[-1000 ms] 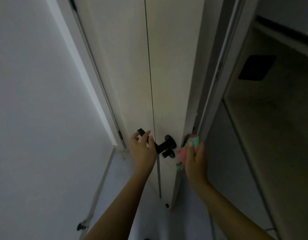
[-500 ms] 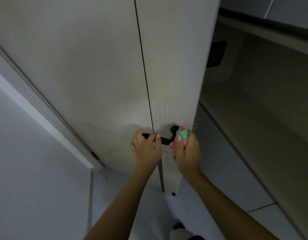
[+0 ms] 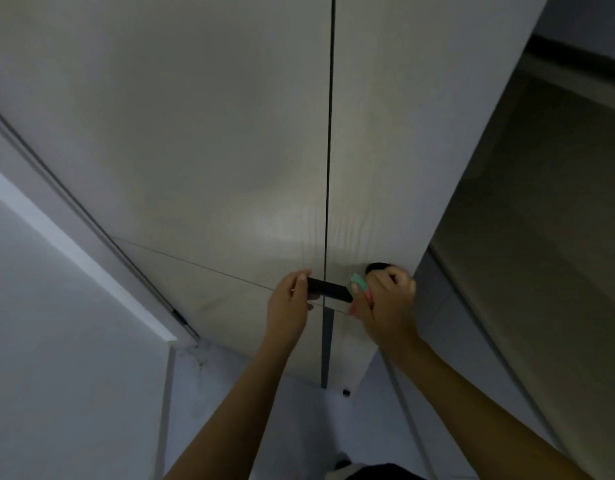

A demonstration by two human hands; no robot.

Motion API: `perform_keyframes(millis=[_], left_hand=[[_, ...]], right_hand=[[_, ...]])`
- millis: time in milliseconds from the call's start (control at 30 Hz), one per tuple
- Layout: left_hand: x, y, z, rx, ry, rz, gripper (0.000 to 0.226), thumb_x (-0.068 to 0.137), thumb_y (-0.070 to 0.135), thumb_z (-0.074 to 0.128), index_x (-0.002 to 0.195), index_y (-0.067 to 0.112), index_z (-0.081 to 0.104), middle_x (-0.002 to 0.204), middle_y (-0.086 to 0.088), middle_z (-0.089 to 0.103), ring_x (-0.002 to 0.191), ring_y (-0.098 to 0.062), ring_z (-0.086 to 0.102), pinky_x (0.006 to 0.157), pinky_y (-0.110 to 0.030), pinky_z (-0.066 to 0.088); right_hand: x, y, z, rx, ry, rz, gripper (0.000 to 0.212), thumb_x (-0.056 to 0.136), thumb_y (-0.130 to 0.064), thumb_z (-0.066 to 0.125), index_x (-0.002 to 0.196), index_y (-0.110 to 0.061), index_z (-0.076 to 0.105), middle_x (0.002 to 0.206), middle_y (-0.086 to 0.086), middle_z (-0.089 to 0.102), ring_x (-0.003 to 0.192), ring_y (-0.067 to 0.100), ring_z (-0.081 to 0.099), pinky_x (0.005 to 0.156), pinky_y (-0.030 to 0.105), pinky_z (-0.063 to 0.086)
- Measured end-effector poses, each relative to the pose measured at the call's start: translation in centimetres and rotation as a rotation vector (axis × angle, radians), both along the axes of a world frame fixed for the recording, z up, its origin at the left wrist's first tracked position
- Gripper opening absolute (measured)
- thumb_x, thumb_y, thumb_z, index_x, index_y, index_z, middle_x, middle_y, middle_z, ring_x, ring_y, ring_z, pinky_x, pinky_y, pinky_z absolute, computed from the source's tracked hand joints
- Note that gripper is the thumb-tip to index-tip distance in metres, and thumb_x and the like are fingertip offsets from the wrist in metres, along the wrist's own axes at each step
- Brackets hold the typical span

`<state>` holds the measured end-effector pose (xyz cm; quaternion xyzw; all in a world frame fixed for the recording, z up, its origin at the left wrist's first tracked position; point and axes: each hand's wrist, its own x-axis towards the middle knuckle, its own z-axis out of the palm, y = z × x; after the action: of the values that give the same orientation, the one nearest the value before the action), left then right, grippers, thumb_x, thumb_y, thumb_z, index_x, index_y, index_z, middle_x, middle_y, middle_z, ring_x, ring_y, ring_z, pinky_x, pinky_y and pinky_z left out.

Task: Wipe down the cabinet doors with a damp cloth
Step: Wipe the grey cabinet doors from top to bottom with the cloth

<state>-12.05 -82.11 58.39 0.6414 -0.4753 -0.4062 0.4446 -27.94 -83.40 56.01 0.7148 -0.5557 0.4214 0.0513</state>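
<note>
1. The pale, faintly wood-grained door [image 3: 230,150] filled most of the head view, with a thin dark vertical seam running down it.
2. A black bar-shaped lever handle [image 3: 328,289] projected from the door low in the scene, just right of the seam; its round black base [image 3: 376,267] showed at the right end.
3. The left hand [image 3: 288,308] held the free left end of the handle, fingers curled over it.
4. The right hand [image 3: 385,303] gripped a small crumpled green-and-pink cloth [image 3: 360,285], fingers closed round it, pressed against the right part of the handle near the base.
5. Most of the cloth was hidden inside the fist; only a green corner and a pink edge showed.
6. A white wall [image 3: 57,341] stood at left, a light tiled floor [image 3: 282,427] lay near, and a dim beige surface [image 3: 541,202] was at right.
</note>
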Motion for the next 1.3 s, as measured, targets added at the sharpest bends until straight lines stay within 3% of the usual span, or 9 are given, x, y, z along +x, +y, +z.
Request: perform_keyframes(millis=[267, 400, 467, 667, 767, 867, 1000, 1200, 1300], left_hand=[[1.6, -2.5, 1.1, 0.131, 0.163, -0.053, 0.027, 0.1, 0.015, 0.042, 0.097, 0.011, 0.068, 0.088, -0.004, 0.069, 0.08, -0.015, 0.068, 0.069, -0.022, 0.055], [2.1, -3.2, 1.3, 0.199, 0.196, -0.064, 0.034, 0.098, 0.014, 0.043, 0.074, 0.011, 0.067, 0.077, -0.006, 0.068, 0.075, -0.021, 0.065, 0.068, -0.026, 0.054], [2.7, -3.5, 1.3, 0.256, 0.254, -0.066, 0.034, 0.097, 0.012, 0.042, 0.073, 0.011, 0.066, 0.075, -0.005, 0.068, 0.073, -0.019, 0.065, 0.067, -0.026, 0.053], [4.0, -4.1, 1.6, 0.31, 0.295, -0.27, 0.033, 0.101, 0.018, 0.035, 0.117, 0.006, 0.062, 0.109, -0.012, 0.067, 0.093, -0.022, 0.066, 0.07, -0.019, 0.051], [4.2, -4.0, 1.7, 0.326, 0.336, -0.284, 0.027, 0.101, 0.018, 0.039, 0.111, 0.01, 0.062, 0.102, -0.01, 0.067, 0.091, -0.022, 0.065, 0.072, -0.022, 0.052], [4.7, -4.7, 1.5, 0.347, 0.271, -0.234, 0.03, 0.099, 0.02, 0.042, 0.074, 0.015, 0.057, 0.077, -0.008, 0.059, 0.074, -0.021, 0.057, 0.072, -0.032, 0.047], [5.6, -4.9, 1.4, 0.405, 0.257, -0.225, 0.034, 0.098, 0.017, 0.04, 0.067, 0.016, 0.051, 0.07, -0.004, 0.055, 0.073, -0.02, 0.053, 0.081, -0.039, 0.047], [6.8, -4.5, 2.0, 0.392, 0.33, -0.332, 0.03, 0.103, 0.022, 0.033, 0.087, 0.018, 0.058, 0.085, -0.001, 0.065, 0.08, -0.016, 0.063, 0.072, -0.027, 0.049], [7.3, -4.8, 2.2, 0.397, 0.323, -0.348, 0.031, 0.103, 0.024, 0.032, 0.112, 0.011, 0.058, 0.1, -0.006, 0.065, 0.081, -0.015, 0.063, 0.069, -0.023, 0.048]], right_hand=[[4.0, -1.5, 1.4, 0.246, 0.462, -0.283, 0.047, 0.094, -0.032, 0.033, 0.065, -0.014, 0.065, 0.063, 0.004, 0.064, 0.064, 0.022, 0.053, 0.069, 0.034, 0.034], [8.1, -2.5, 2.1, 0.517, 0.671, -0.244, 0.037, 0.099, -0.034, 0.03, 0.1, -0.013, 0.062, 0.096, 0.008, 0.065, 0.092, 0.026, 0.057, 0.083, 0.037, 0.038], [8.7, -2.4, 2.3, 0.509, 0.722, -0.258, 0.042, 0.098, -0.037, 0.03, 0.094, -0.015, 0.065, 0.088, 0.005, 0.066, 0.085, 0.024, 0.059, 0.079, 0.036, 0.038], [3.3, -0.6, 0.8, 0.098, 0.552, -0.435, 0.038, 0.093, -0.034, 0.047, 0.064, -0.016, 0.063, 0.06, 0.002, 0.061, 0.06, 0.022, 0.053, 0.073, 0.036, 0.033], [6.9, -1.5, 1.0, 0.215, 0.512, -0.527, 0.041, 0.093, -0.033, 0.044, 0.063, -0.015, 0.066, 0.061, 0.003, 0.064, 0.063, 0.022, 0.057, 0.075, 0.035, 0.036], [11.0, -3.0, 0.9, 0.268, 0.563, -0.367, 0.036, 0.087, -0.03, 0.045, 0.055, -0.021, 0.059, 0.054, 0.0, 0.06, 0.056, 0.02, 0.057, 0.068, 0.034, 0.039], [10.3, -3.2, 0.7, 0.187, 0.656, -0.265, 0.045, 0.092, -0.039, 0.049, 0.049, -0.025, 0.046, 0.047, -0.004, 0.05, 0.047, 0.016, 0.04, 0.064, 0.031, 0.037], [9.2, -2.6, -0.3, 0.033, 0.641, -0.293, 0.037, 0.088, -0.042, 0.055, 0.061, -0.018, 0.062, 0.06, 0.0, 0.062, 0.058, 0.021, 0.056, 0.066, 0.033, 0.038], [9.1, -2.4, -0.6, -0.024, 0.611, -0.32, 0.036, 0.087, -0.043, 0.056, 0.061, -0.018, 0.06, 0.059, 0.0, 0.061, 0.058, 0.02, 0.055, 0.067, 0.033, 0.035]])
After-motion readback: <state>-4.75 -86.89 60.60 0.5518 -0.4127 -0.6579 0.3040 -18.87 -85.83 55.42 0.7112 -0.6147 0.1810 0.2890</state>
